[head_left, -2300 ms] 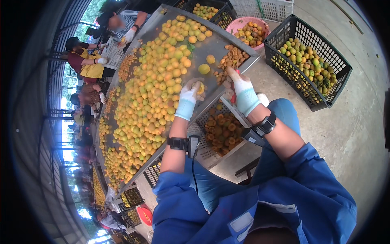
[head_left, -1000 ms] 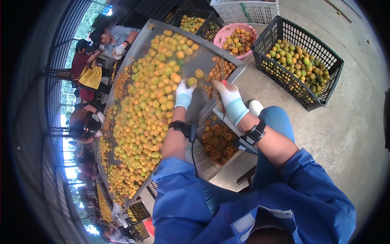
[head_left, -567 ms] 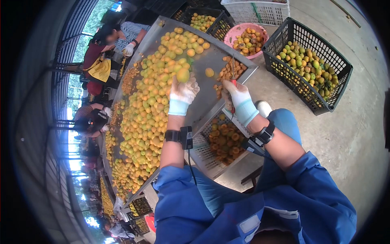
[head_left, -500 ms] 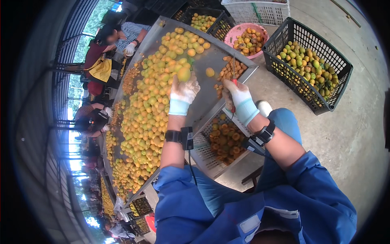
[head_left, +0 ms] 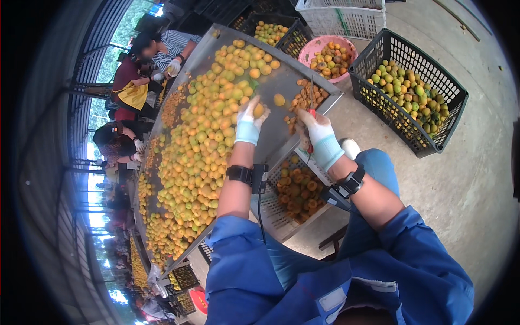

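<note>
My gloved left hand (head_left: pixel 249 122) is closed round an apricot (head_left: pixel 259 111) over the metal table (head_left: pixel 275 122), at the edge of a large heap of yellow-orange apricots (head_left: pixel 197 141). My gloved right hand (head_left: pixel 319 132) grips a knife (head_left: pixel 312 112) by its red handle, with the thin blade pointing away from me. Beyond that hand lies a small pile of brown-orange apricot pits (head_left: pixel 304 97). A single apricot (head_left: pixel 279 99) rests on the metal between my hands. Below the table edge, a pale crate (head_left: pixel 265 201) holds cut apricots (head_left: pixel 298 189).
At the right, a black crate (head_left: pixel 410 127) of greenish apricots stands on the floor. A pink basin (head_left: pixel 311 47), another black crate (head_left: pixel 297 37) and a white crate (head_left: pixel 346 21) stand past the far edge. Co-workers (head_left: pixel 132 89) in gloves sit along the table's left side.
My left hand has shifted right and slightly nearer with an apricot, away from the heap. My right hand with the knife has barely moved.
</note>
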Tool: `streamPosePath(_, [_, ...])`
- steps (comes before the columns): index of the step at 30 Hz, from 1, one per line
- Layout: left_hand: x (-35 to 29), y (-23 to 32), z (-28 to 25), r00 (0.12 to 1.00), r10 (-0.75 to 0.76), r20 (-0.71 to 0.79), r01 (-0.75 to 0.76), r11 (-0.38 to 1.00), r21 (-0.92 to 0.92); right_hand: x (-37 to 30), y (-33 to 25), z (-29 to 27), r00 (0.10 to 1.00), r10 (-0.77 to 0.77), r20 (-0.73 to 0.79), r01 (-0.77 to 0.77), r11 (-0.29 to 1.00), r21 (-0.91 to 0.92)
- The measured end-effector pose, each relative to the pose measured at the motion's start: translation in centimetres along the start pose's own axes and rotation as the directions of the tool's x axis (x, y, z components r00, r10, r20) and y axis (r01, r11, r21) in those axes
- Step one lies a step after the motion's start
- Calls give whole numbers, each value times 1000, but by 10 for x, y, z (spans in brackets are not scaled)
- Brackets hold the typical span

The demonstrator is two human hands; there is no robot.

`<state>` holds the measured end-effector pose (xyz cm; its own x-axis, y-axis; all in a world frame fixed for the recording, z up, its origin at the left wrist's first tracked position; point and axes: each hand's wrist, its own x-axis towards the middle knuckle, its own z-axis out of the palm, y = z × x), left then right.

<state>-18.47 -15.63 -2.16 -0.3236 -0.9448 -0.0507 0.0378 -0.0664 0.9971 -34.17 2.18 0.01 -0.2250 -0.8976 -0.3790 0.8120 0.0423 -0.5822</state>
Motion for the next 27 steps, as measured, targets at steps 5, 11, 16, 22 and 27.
streamPosePath(5, [32,-11,27,986,61,-158,70,705,705,0,5,4,999,-38,31,39,999,-34])
streamPosePath(11, [37,-19,52,996,90,-3,-13,174,985,-1,0,6,999,3,-34,-3,1000,-10])
streamPosePath(16, [34,-14,4,987,99,-126,78,385,920,1,0,6,999,-38,-4,38,998,-47])
streamPosePath(22, [15,82,-130,690,382,-615,441,452,776,3,12,7,997,-80,-4,77,978,-196])
streamPosePath(27, [-48,102,-249,703,-393,-593,230,914,-334,2,45,24,989,-79,125,118,930,-348])
